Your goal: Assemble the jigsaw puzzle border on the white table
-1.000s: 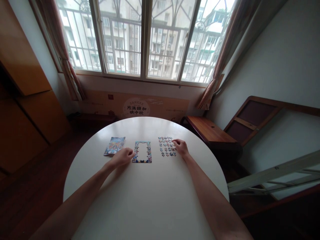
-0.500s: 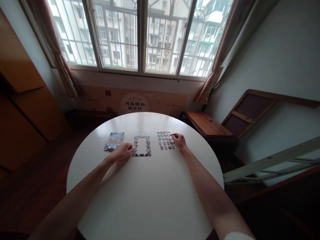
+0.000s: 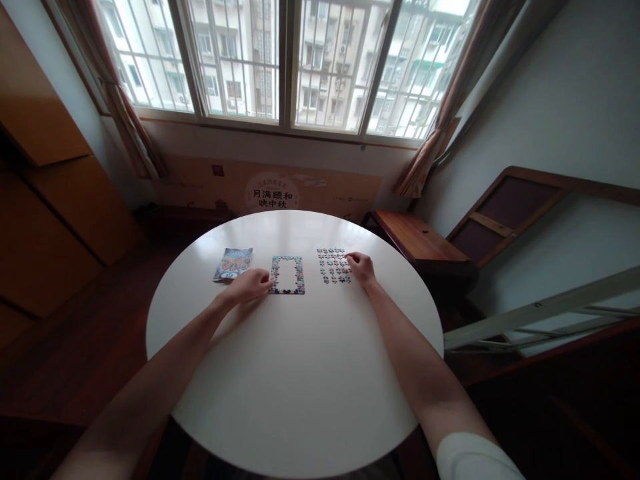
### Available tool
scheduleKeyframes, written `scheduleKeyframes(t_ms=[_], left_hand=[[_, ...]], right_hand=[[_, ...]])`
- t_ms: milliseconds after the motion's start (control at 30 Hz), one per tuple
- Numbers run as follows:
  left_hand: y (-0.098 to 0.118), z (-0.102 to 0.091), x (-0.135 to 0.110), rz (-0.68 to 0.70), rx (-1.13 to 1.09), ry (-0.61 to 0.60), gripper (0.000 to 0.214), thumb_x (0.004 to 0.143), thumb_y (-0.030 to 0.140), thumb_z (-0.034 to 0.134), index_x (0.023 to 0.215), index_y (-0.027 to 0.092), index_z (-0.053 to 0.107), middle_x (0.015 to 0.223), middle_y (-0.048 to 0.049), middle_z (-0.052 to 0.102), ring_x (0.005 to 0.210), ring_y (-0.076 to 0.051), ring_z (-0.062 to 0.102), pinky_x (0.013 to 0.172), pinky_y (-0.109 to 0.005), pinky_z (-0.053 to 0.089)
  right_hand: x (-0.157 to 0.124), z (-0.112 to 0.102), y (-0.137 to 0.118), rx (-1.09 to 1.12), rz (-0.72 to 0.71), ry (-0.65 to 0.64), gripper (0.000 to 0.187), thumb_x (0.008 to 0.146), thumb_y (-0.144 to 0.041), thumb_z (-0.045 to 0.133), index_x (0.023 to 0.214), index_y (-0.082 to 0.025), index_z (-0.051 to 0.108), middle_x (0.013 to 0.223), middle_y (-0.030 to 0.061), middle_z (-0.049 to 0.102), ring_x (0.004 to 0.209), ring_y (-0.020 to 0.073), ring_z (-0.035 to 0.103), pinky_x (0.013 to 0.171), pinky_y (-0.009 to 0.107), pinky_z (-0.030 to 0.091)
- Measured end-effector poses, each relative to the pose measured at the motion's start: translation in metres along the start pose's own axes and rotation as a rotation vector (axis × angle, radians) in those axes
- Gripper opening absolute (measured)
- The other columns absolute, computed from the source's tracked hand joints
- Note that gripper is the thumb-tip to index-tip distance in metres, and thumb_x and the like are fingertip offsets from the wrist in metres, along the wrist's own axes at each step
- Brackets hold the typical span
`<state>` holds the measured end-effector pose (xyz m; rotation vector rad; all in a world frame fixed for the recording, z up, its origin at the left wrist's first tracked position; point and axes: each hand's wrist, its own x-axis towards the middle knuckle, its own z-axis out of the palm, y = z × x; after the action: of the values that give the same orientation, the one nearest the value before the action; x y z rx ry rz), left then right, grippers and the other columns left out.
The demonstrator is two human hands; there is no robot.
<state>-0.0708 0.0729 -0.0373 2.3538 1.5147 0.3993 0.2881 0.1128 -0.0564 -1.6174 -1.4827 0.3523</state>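
Observation:
On the round white table (image 3: 300,373) lies a jigsaw frame (image 3: 287,275), only its border assembled, the middle bare. My left hand (image 3: 250,285) rests curled at the frame's lower left edge, fingertips touching it. To the right, several loose puzzle pieces (image 3: 333,265) are laid out in rows. My right hand (image 3: 361,268) sits at the right side of those rows, fingers pinched over a piece too small to make out. A colourful picture card (image 3: 233,264) lies left of the frame.
A barred window (image 3: 280,67) with curtains fills the far wall, with a printed cardboard panel (image 3: 270,193) below it. A wooden bench (image 3: 420,248) and a leaning wooden frame (image 3: 505,220) stand right of the table. Wooden cabinets (image 3: 45,200) stand left.
The view has tilted and drawn back, so the table sits higher in the picture. Both hands stay at the same spots by the frame and the loose pieces.

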Motion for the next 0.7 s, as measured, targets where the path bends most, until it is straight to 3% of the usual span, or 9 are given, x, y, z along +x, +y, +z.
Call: scheduleKeyframes(t_ms=[200,367,700], left_hand=[[-0.001,0.002,0.001,-0.012,0.008,-0.008,0.039,0.082,0.051,0.047,0.063,0.018,0.055,0.057,-0.0007,0.056,0.055,-0.014,0.049,0.053,-0.026,0.025],[0.000,0.003,0.000,-0.024,0.027,0.001,0.038,0.082,0.051,0.047,0.063,0.018,0.054,0.058,-0.0003,0.056,0.054,-0.014,0.048,0.052,-0.026,0.023],[-0.003,0.002,0.000,-0.025,0.023,-0.005,0.036,0.082,0.051,0.048,0.066,0.019,0.056,0.062,-0.0011,0.058,0.057,-0.014,0.050,0.053,-0.025,0.025]], right_hand=[[0.017,0.007,-0.010,-0.223,-0.024,0.009,0.024,0.082,-0.025,0.054,0.093,-0.016,0.074,0.086,0.0066,0.071,0.079,0.0178,0.063,0.079,0.027,0.047],[0.040,0.017,-0.025,-0.390,-0.051,-0.144,0.021,0.082,-0.028,0.061,0.095,-0.020,0.076,0.098,0.0081,0.065,0.086,0.0175,0.061,0.082,0.026,0.046],[0.059,0.026,-0.041,-0.569,-0.008,-0.266,0.023,0.081,-0.037,0.066,0.096,-0.023,0.076,0.112,0.0122,0.057,0.110,0.0280,0.050,0.088,0.035,0.045]])
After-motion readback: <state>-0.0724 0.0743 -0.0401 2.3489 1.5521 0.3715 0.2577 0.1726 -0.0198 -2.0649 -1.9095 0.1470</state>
